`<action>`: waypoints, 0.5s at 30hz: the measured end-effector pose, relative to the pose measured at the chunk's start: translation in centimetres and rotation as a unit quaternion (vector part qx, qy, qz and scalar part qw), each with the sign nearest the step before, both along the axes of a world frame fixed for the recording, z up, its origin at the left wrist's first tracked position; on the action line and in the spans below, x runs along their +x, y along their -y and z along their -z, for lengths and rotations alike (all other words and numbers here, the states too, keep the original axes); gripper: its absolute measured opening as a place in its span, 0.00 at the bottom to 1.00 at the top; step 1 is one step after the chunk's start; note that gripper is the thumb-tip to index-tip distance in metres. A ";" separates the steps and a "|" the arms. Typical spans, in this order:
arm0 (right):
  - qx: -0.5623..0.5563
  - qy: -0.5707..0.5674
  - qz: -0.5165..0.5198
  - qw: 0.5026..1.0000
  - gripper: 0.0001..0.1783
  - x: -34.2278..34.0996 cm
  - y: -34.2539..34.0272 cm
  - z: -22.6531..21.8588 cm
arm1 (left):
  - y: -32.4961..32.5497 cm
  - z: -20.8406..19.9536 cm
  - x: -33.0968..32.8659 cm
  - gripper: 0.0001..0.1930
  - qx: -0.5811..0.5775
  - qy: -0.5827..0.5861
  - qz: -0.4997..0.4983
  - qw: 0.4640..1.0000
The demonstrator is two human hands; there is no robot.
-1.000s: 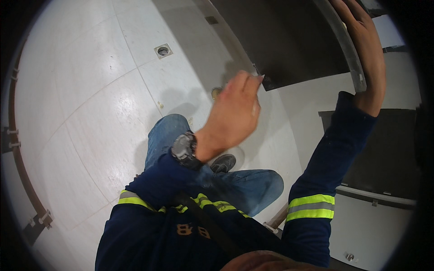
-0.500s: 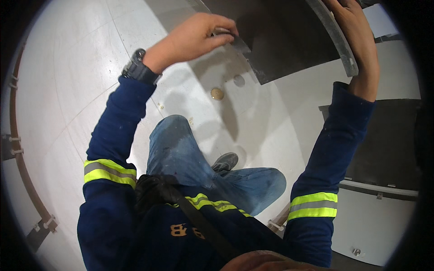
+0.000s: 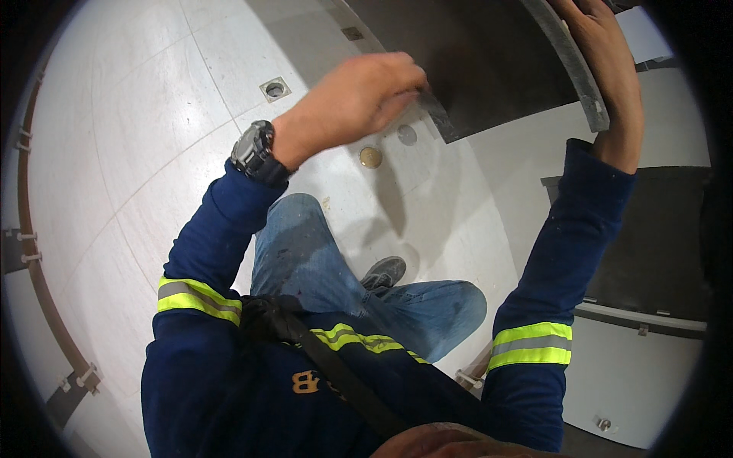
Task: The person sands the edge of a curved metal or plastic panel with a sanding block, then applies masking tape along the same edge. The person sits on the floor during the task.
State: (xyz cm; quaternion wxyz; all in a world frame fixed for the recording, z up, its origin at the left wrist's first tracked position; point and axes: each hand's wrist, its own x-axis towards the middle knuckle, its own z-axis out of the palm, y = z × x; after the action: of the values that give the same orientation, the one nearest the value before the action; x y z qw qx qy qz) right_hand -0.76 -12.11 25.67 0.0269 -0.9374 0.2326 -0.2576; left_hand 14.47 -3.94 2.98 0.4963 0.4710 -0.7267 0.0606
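My left hand (image 3: 374, 91) is closed beside the near left corner of a dark panel (image 3: 489, 69). Its fingers grip a thin tool with a flat blade, like a putty knife; the handle is hidden in the fist now. A thin grey strip (image 3: 437, 114) shows between the fist and the panel's corner; blade or panel edge, I cannot make out which. My right hand (image 3: 588, 27) is at the panel's far right, behind its thick grey edge (image 3: 573, 61). The fingers bend against that edge near the top of the picture and are partly cut off.
Pale floor tiles (image 3: 137, 114) spread out at left, with a square drain (image 3: 275, 89) and a round brass-coloured cap (image 3: 370, 157). My bent knees (image 3: 298, 229) are below the panel. At right stand a dark panel (image 3: 649, 237) and a light cabinet door (image 3: 626, 374) with a small knob.
My left hand has moved right and slightly down, toward the panel's corner, and turned so the tool's handle is hidden. A square drain has come into sight. My right hand has barely moved.
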 end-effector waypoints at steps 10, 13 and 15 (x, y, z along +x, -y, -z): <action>-0.012 0.005 -0.005 1.000 0.22 0.1 -0.1 0.1 | -0.6 0.1 -1.4 0.08 -0.007 -0.098 -0.048 0.994; -0.023 0.000 -0.001 1.000 0.21 0.1 0.0 0.3 | -0.4 1.0 0.6 0.09 0.015 -0.165 -0.060 0.984; -0.019 0.002 -0.004 1.000 0.21 0.1 0.1 0.3 | -0.3 1.2 1.0 0.09 0.025 -0.142 -0.012 0.990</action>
State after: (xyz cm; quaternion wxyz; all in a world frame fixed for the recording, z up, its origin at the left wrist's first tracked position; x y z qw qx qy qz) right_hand -0.62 -12.25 25.38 0.0110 -0.9383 0.2239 -0.2634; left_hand 15.46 -3.62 1.77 0.5814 0.4958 -0.6449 -0.0194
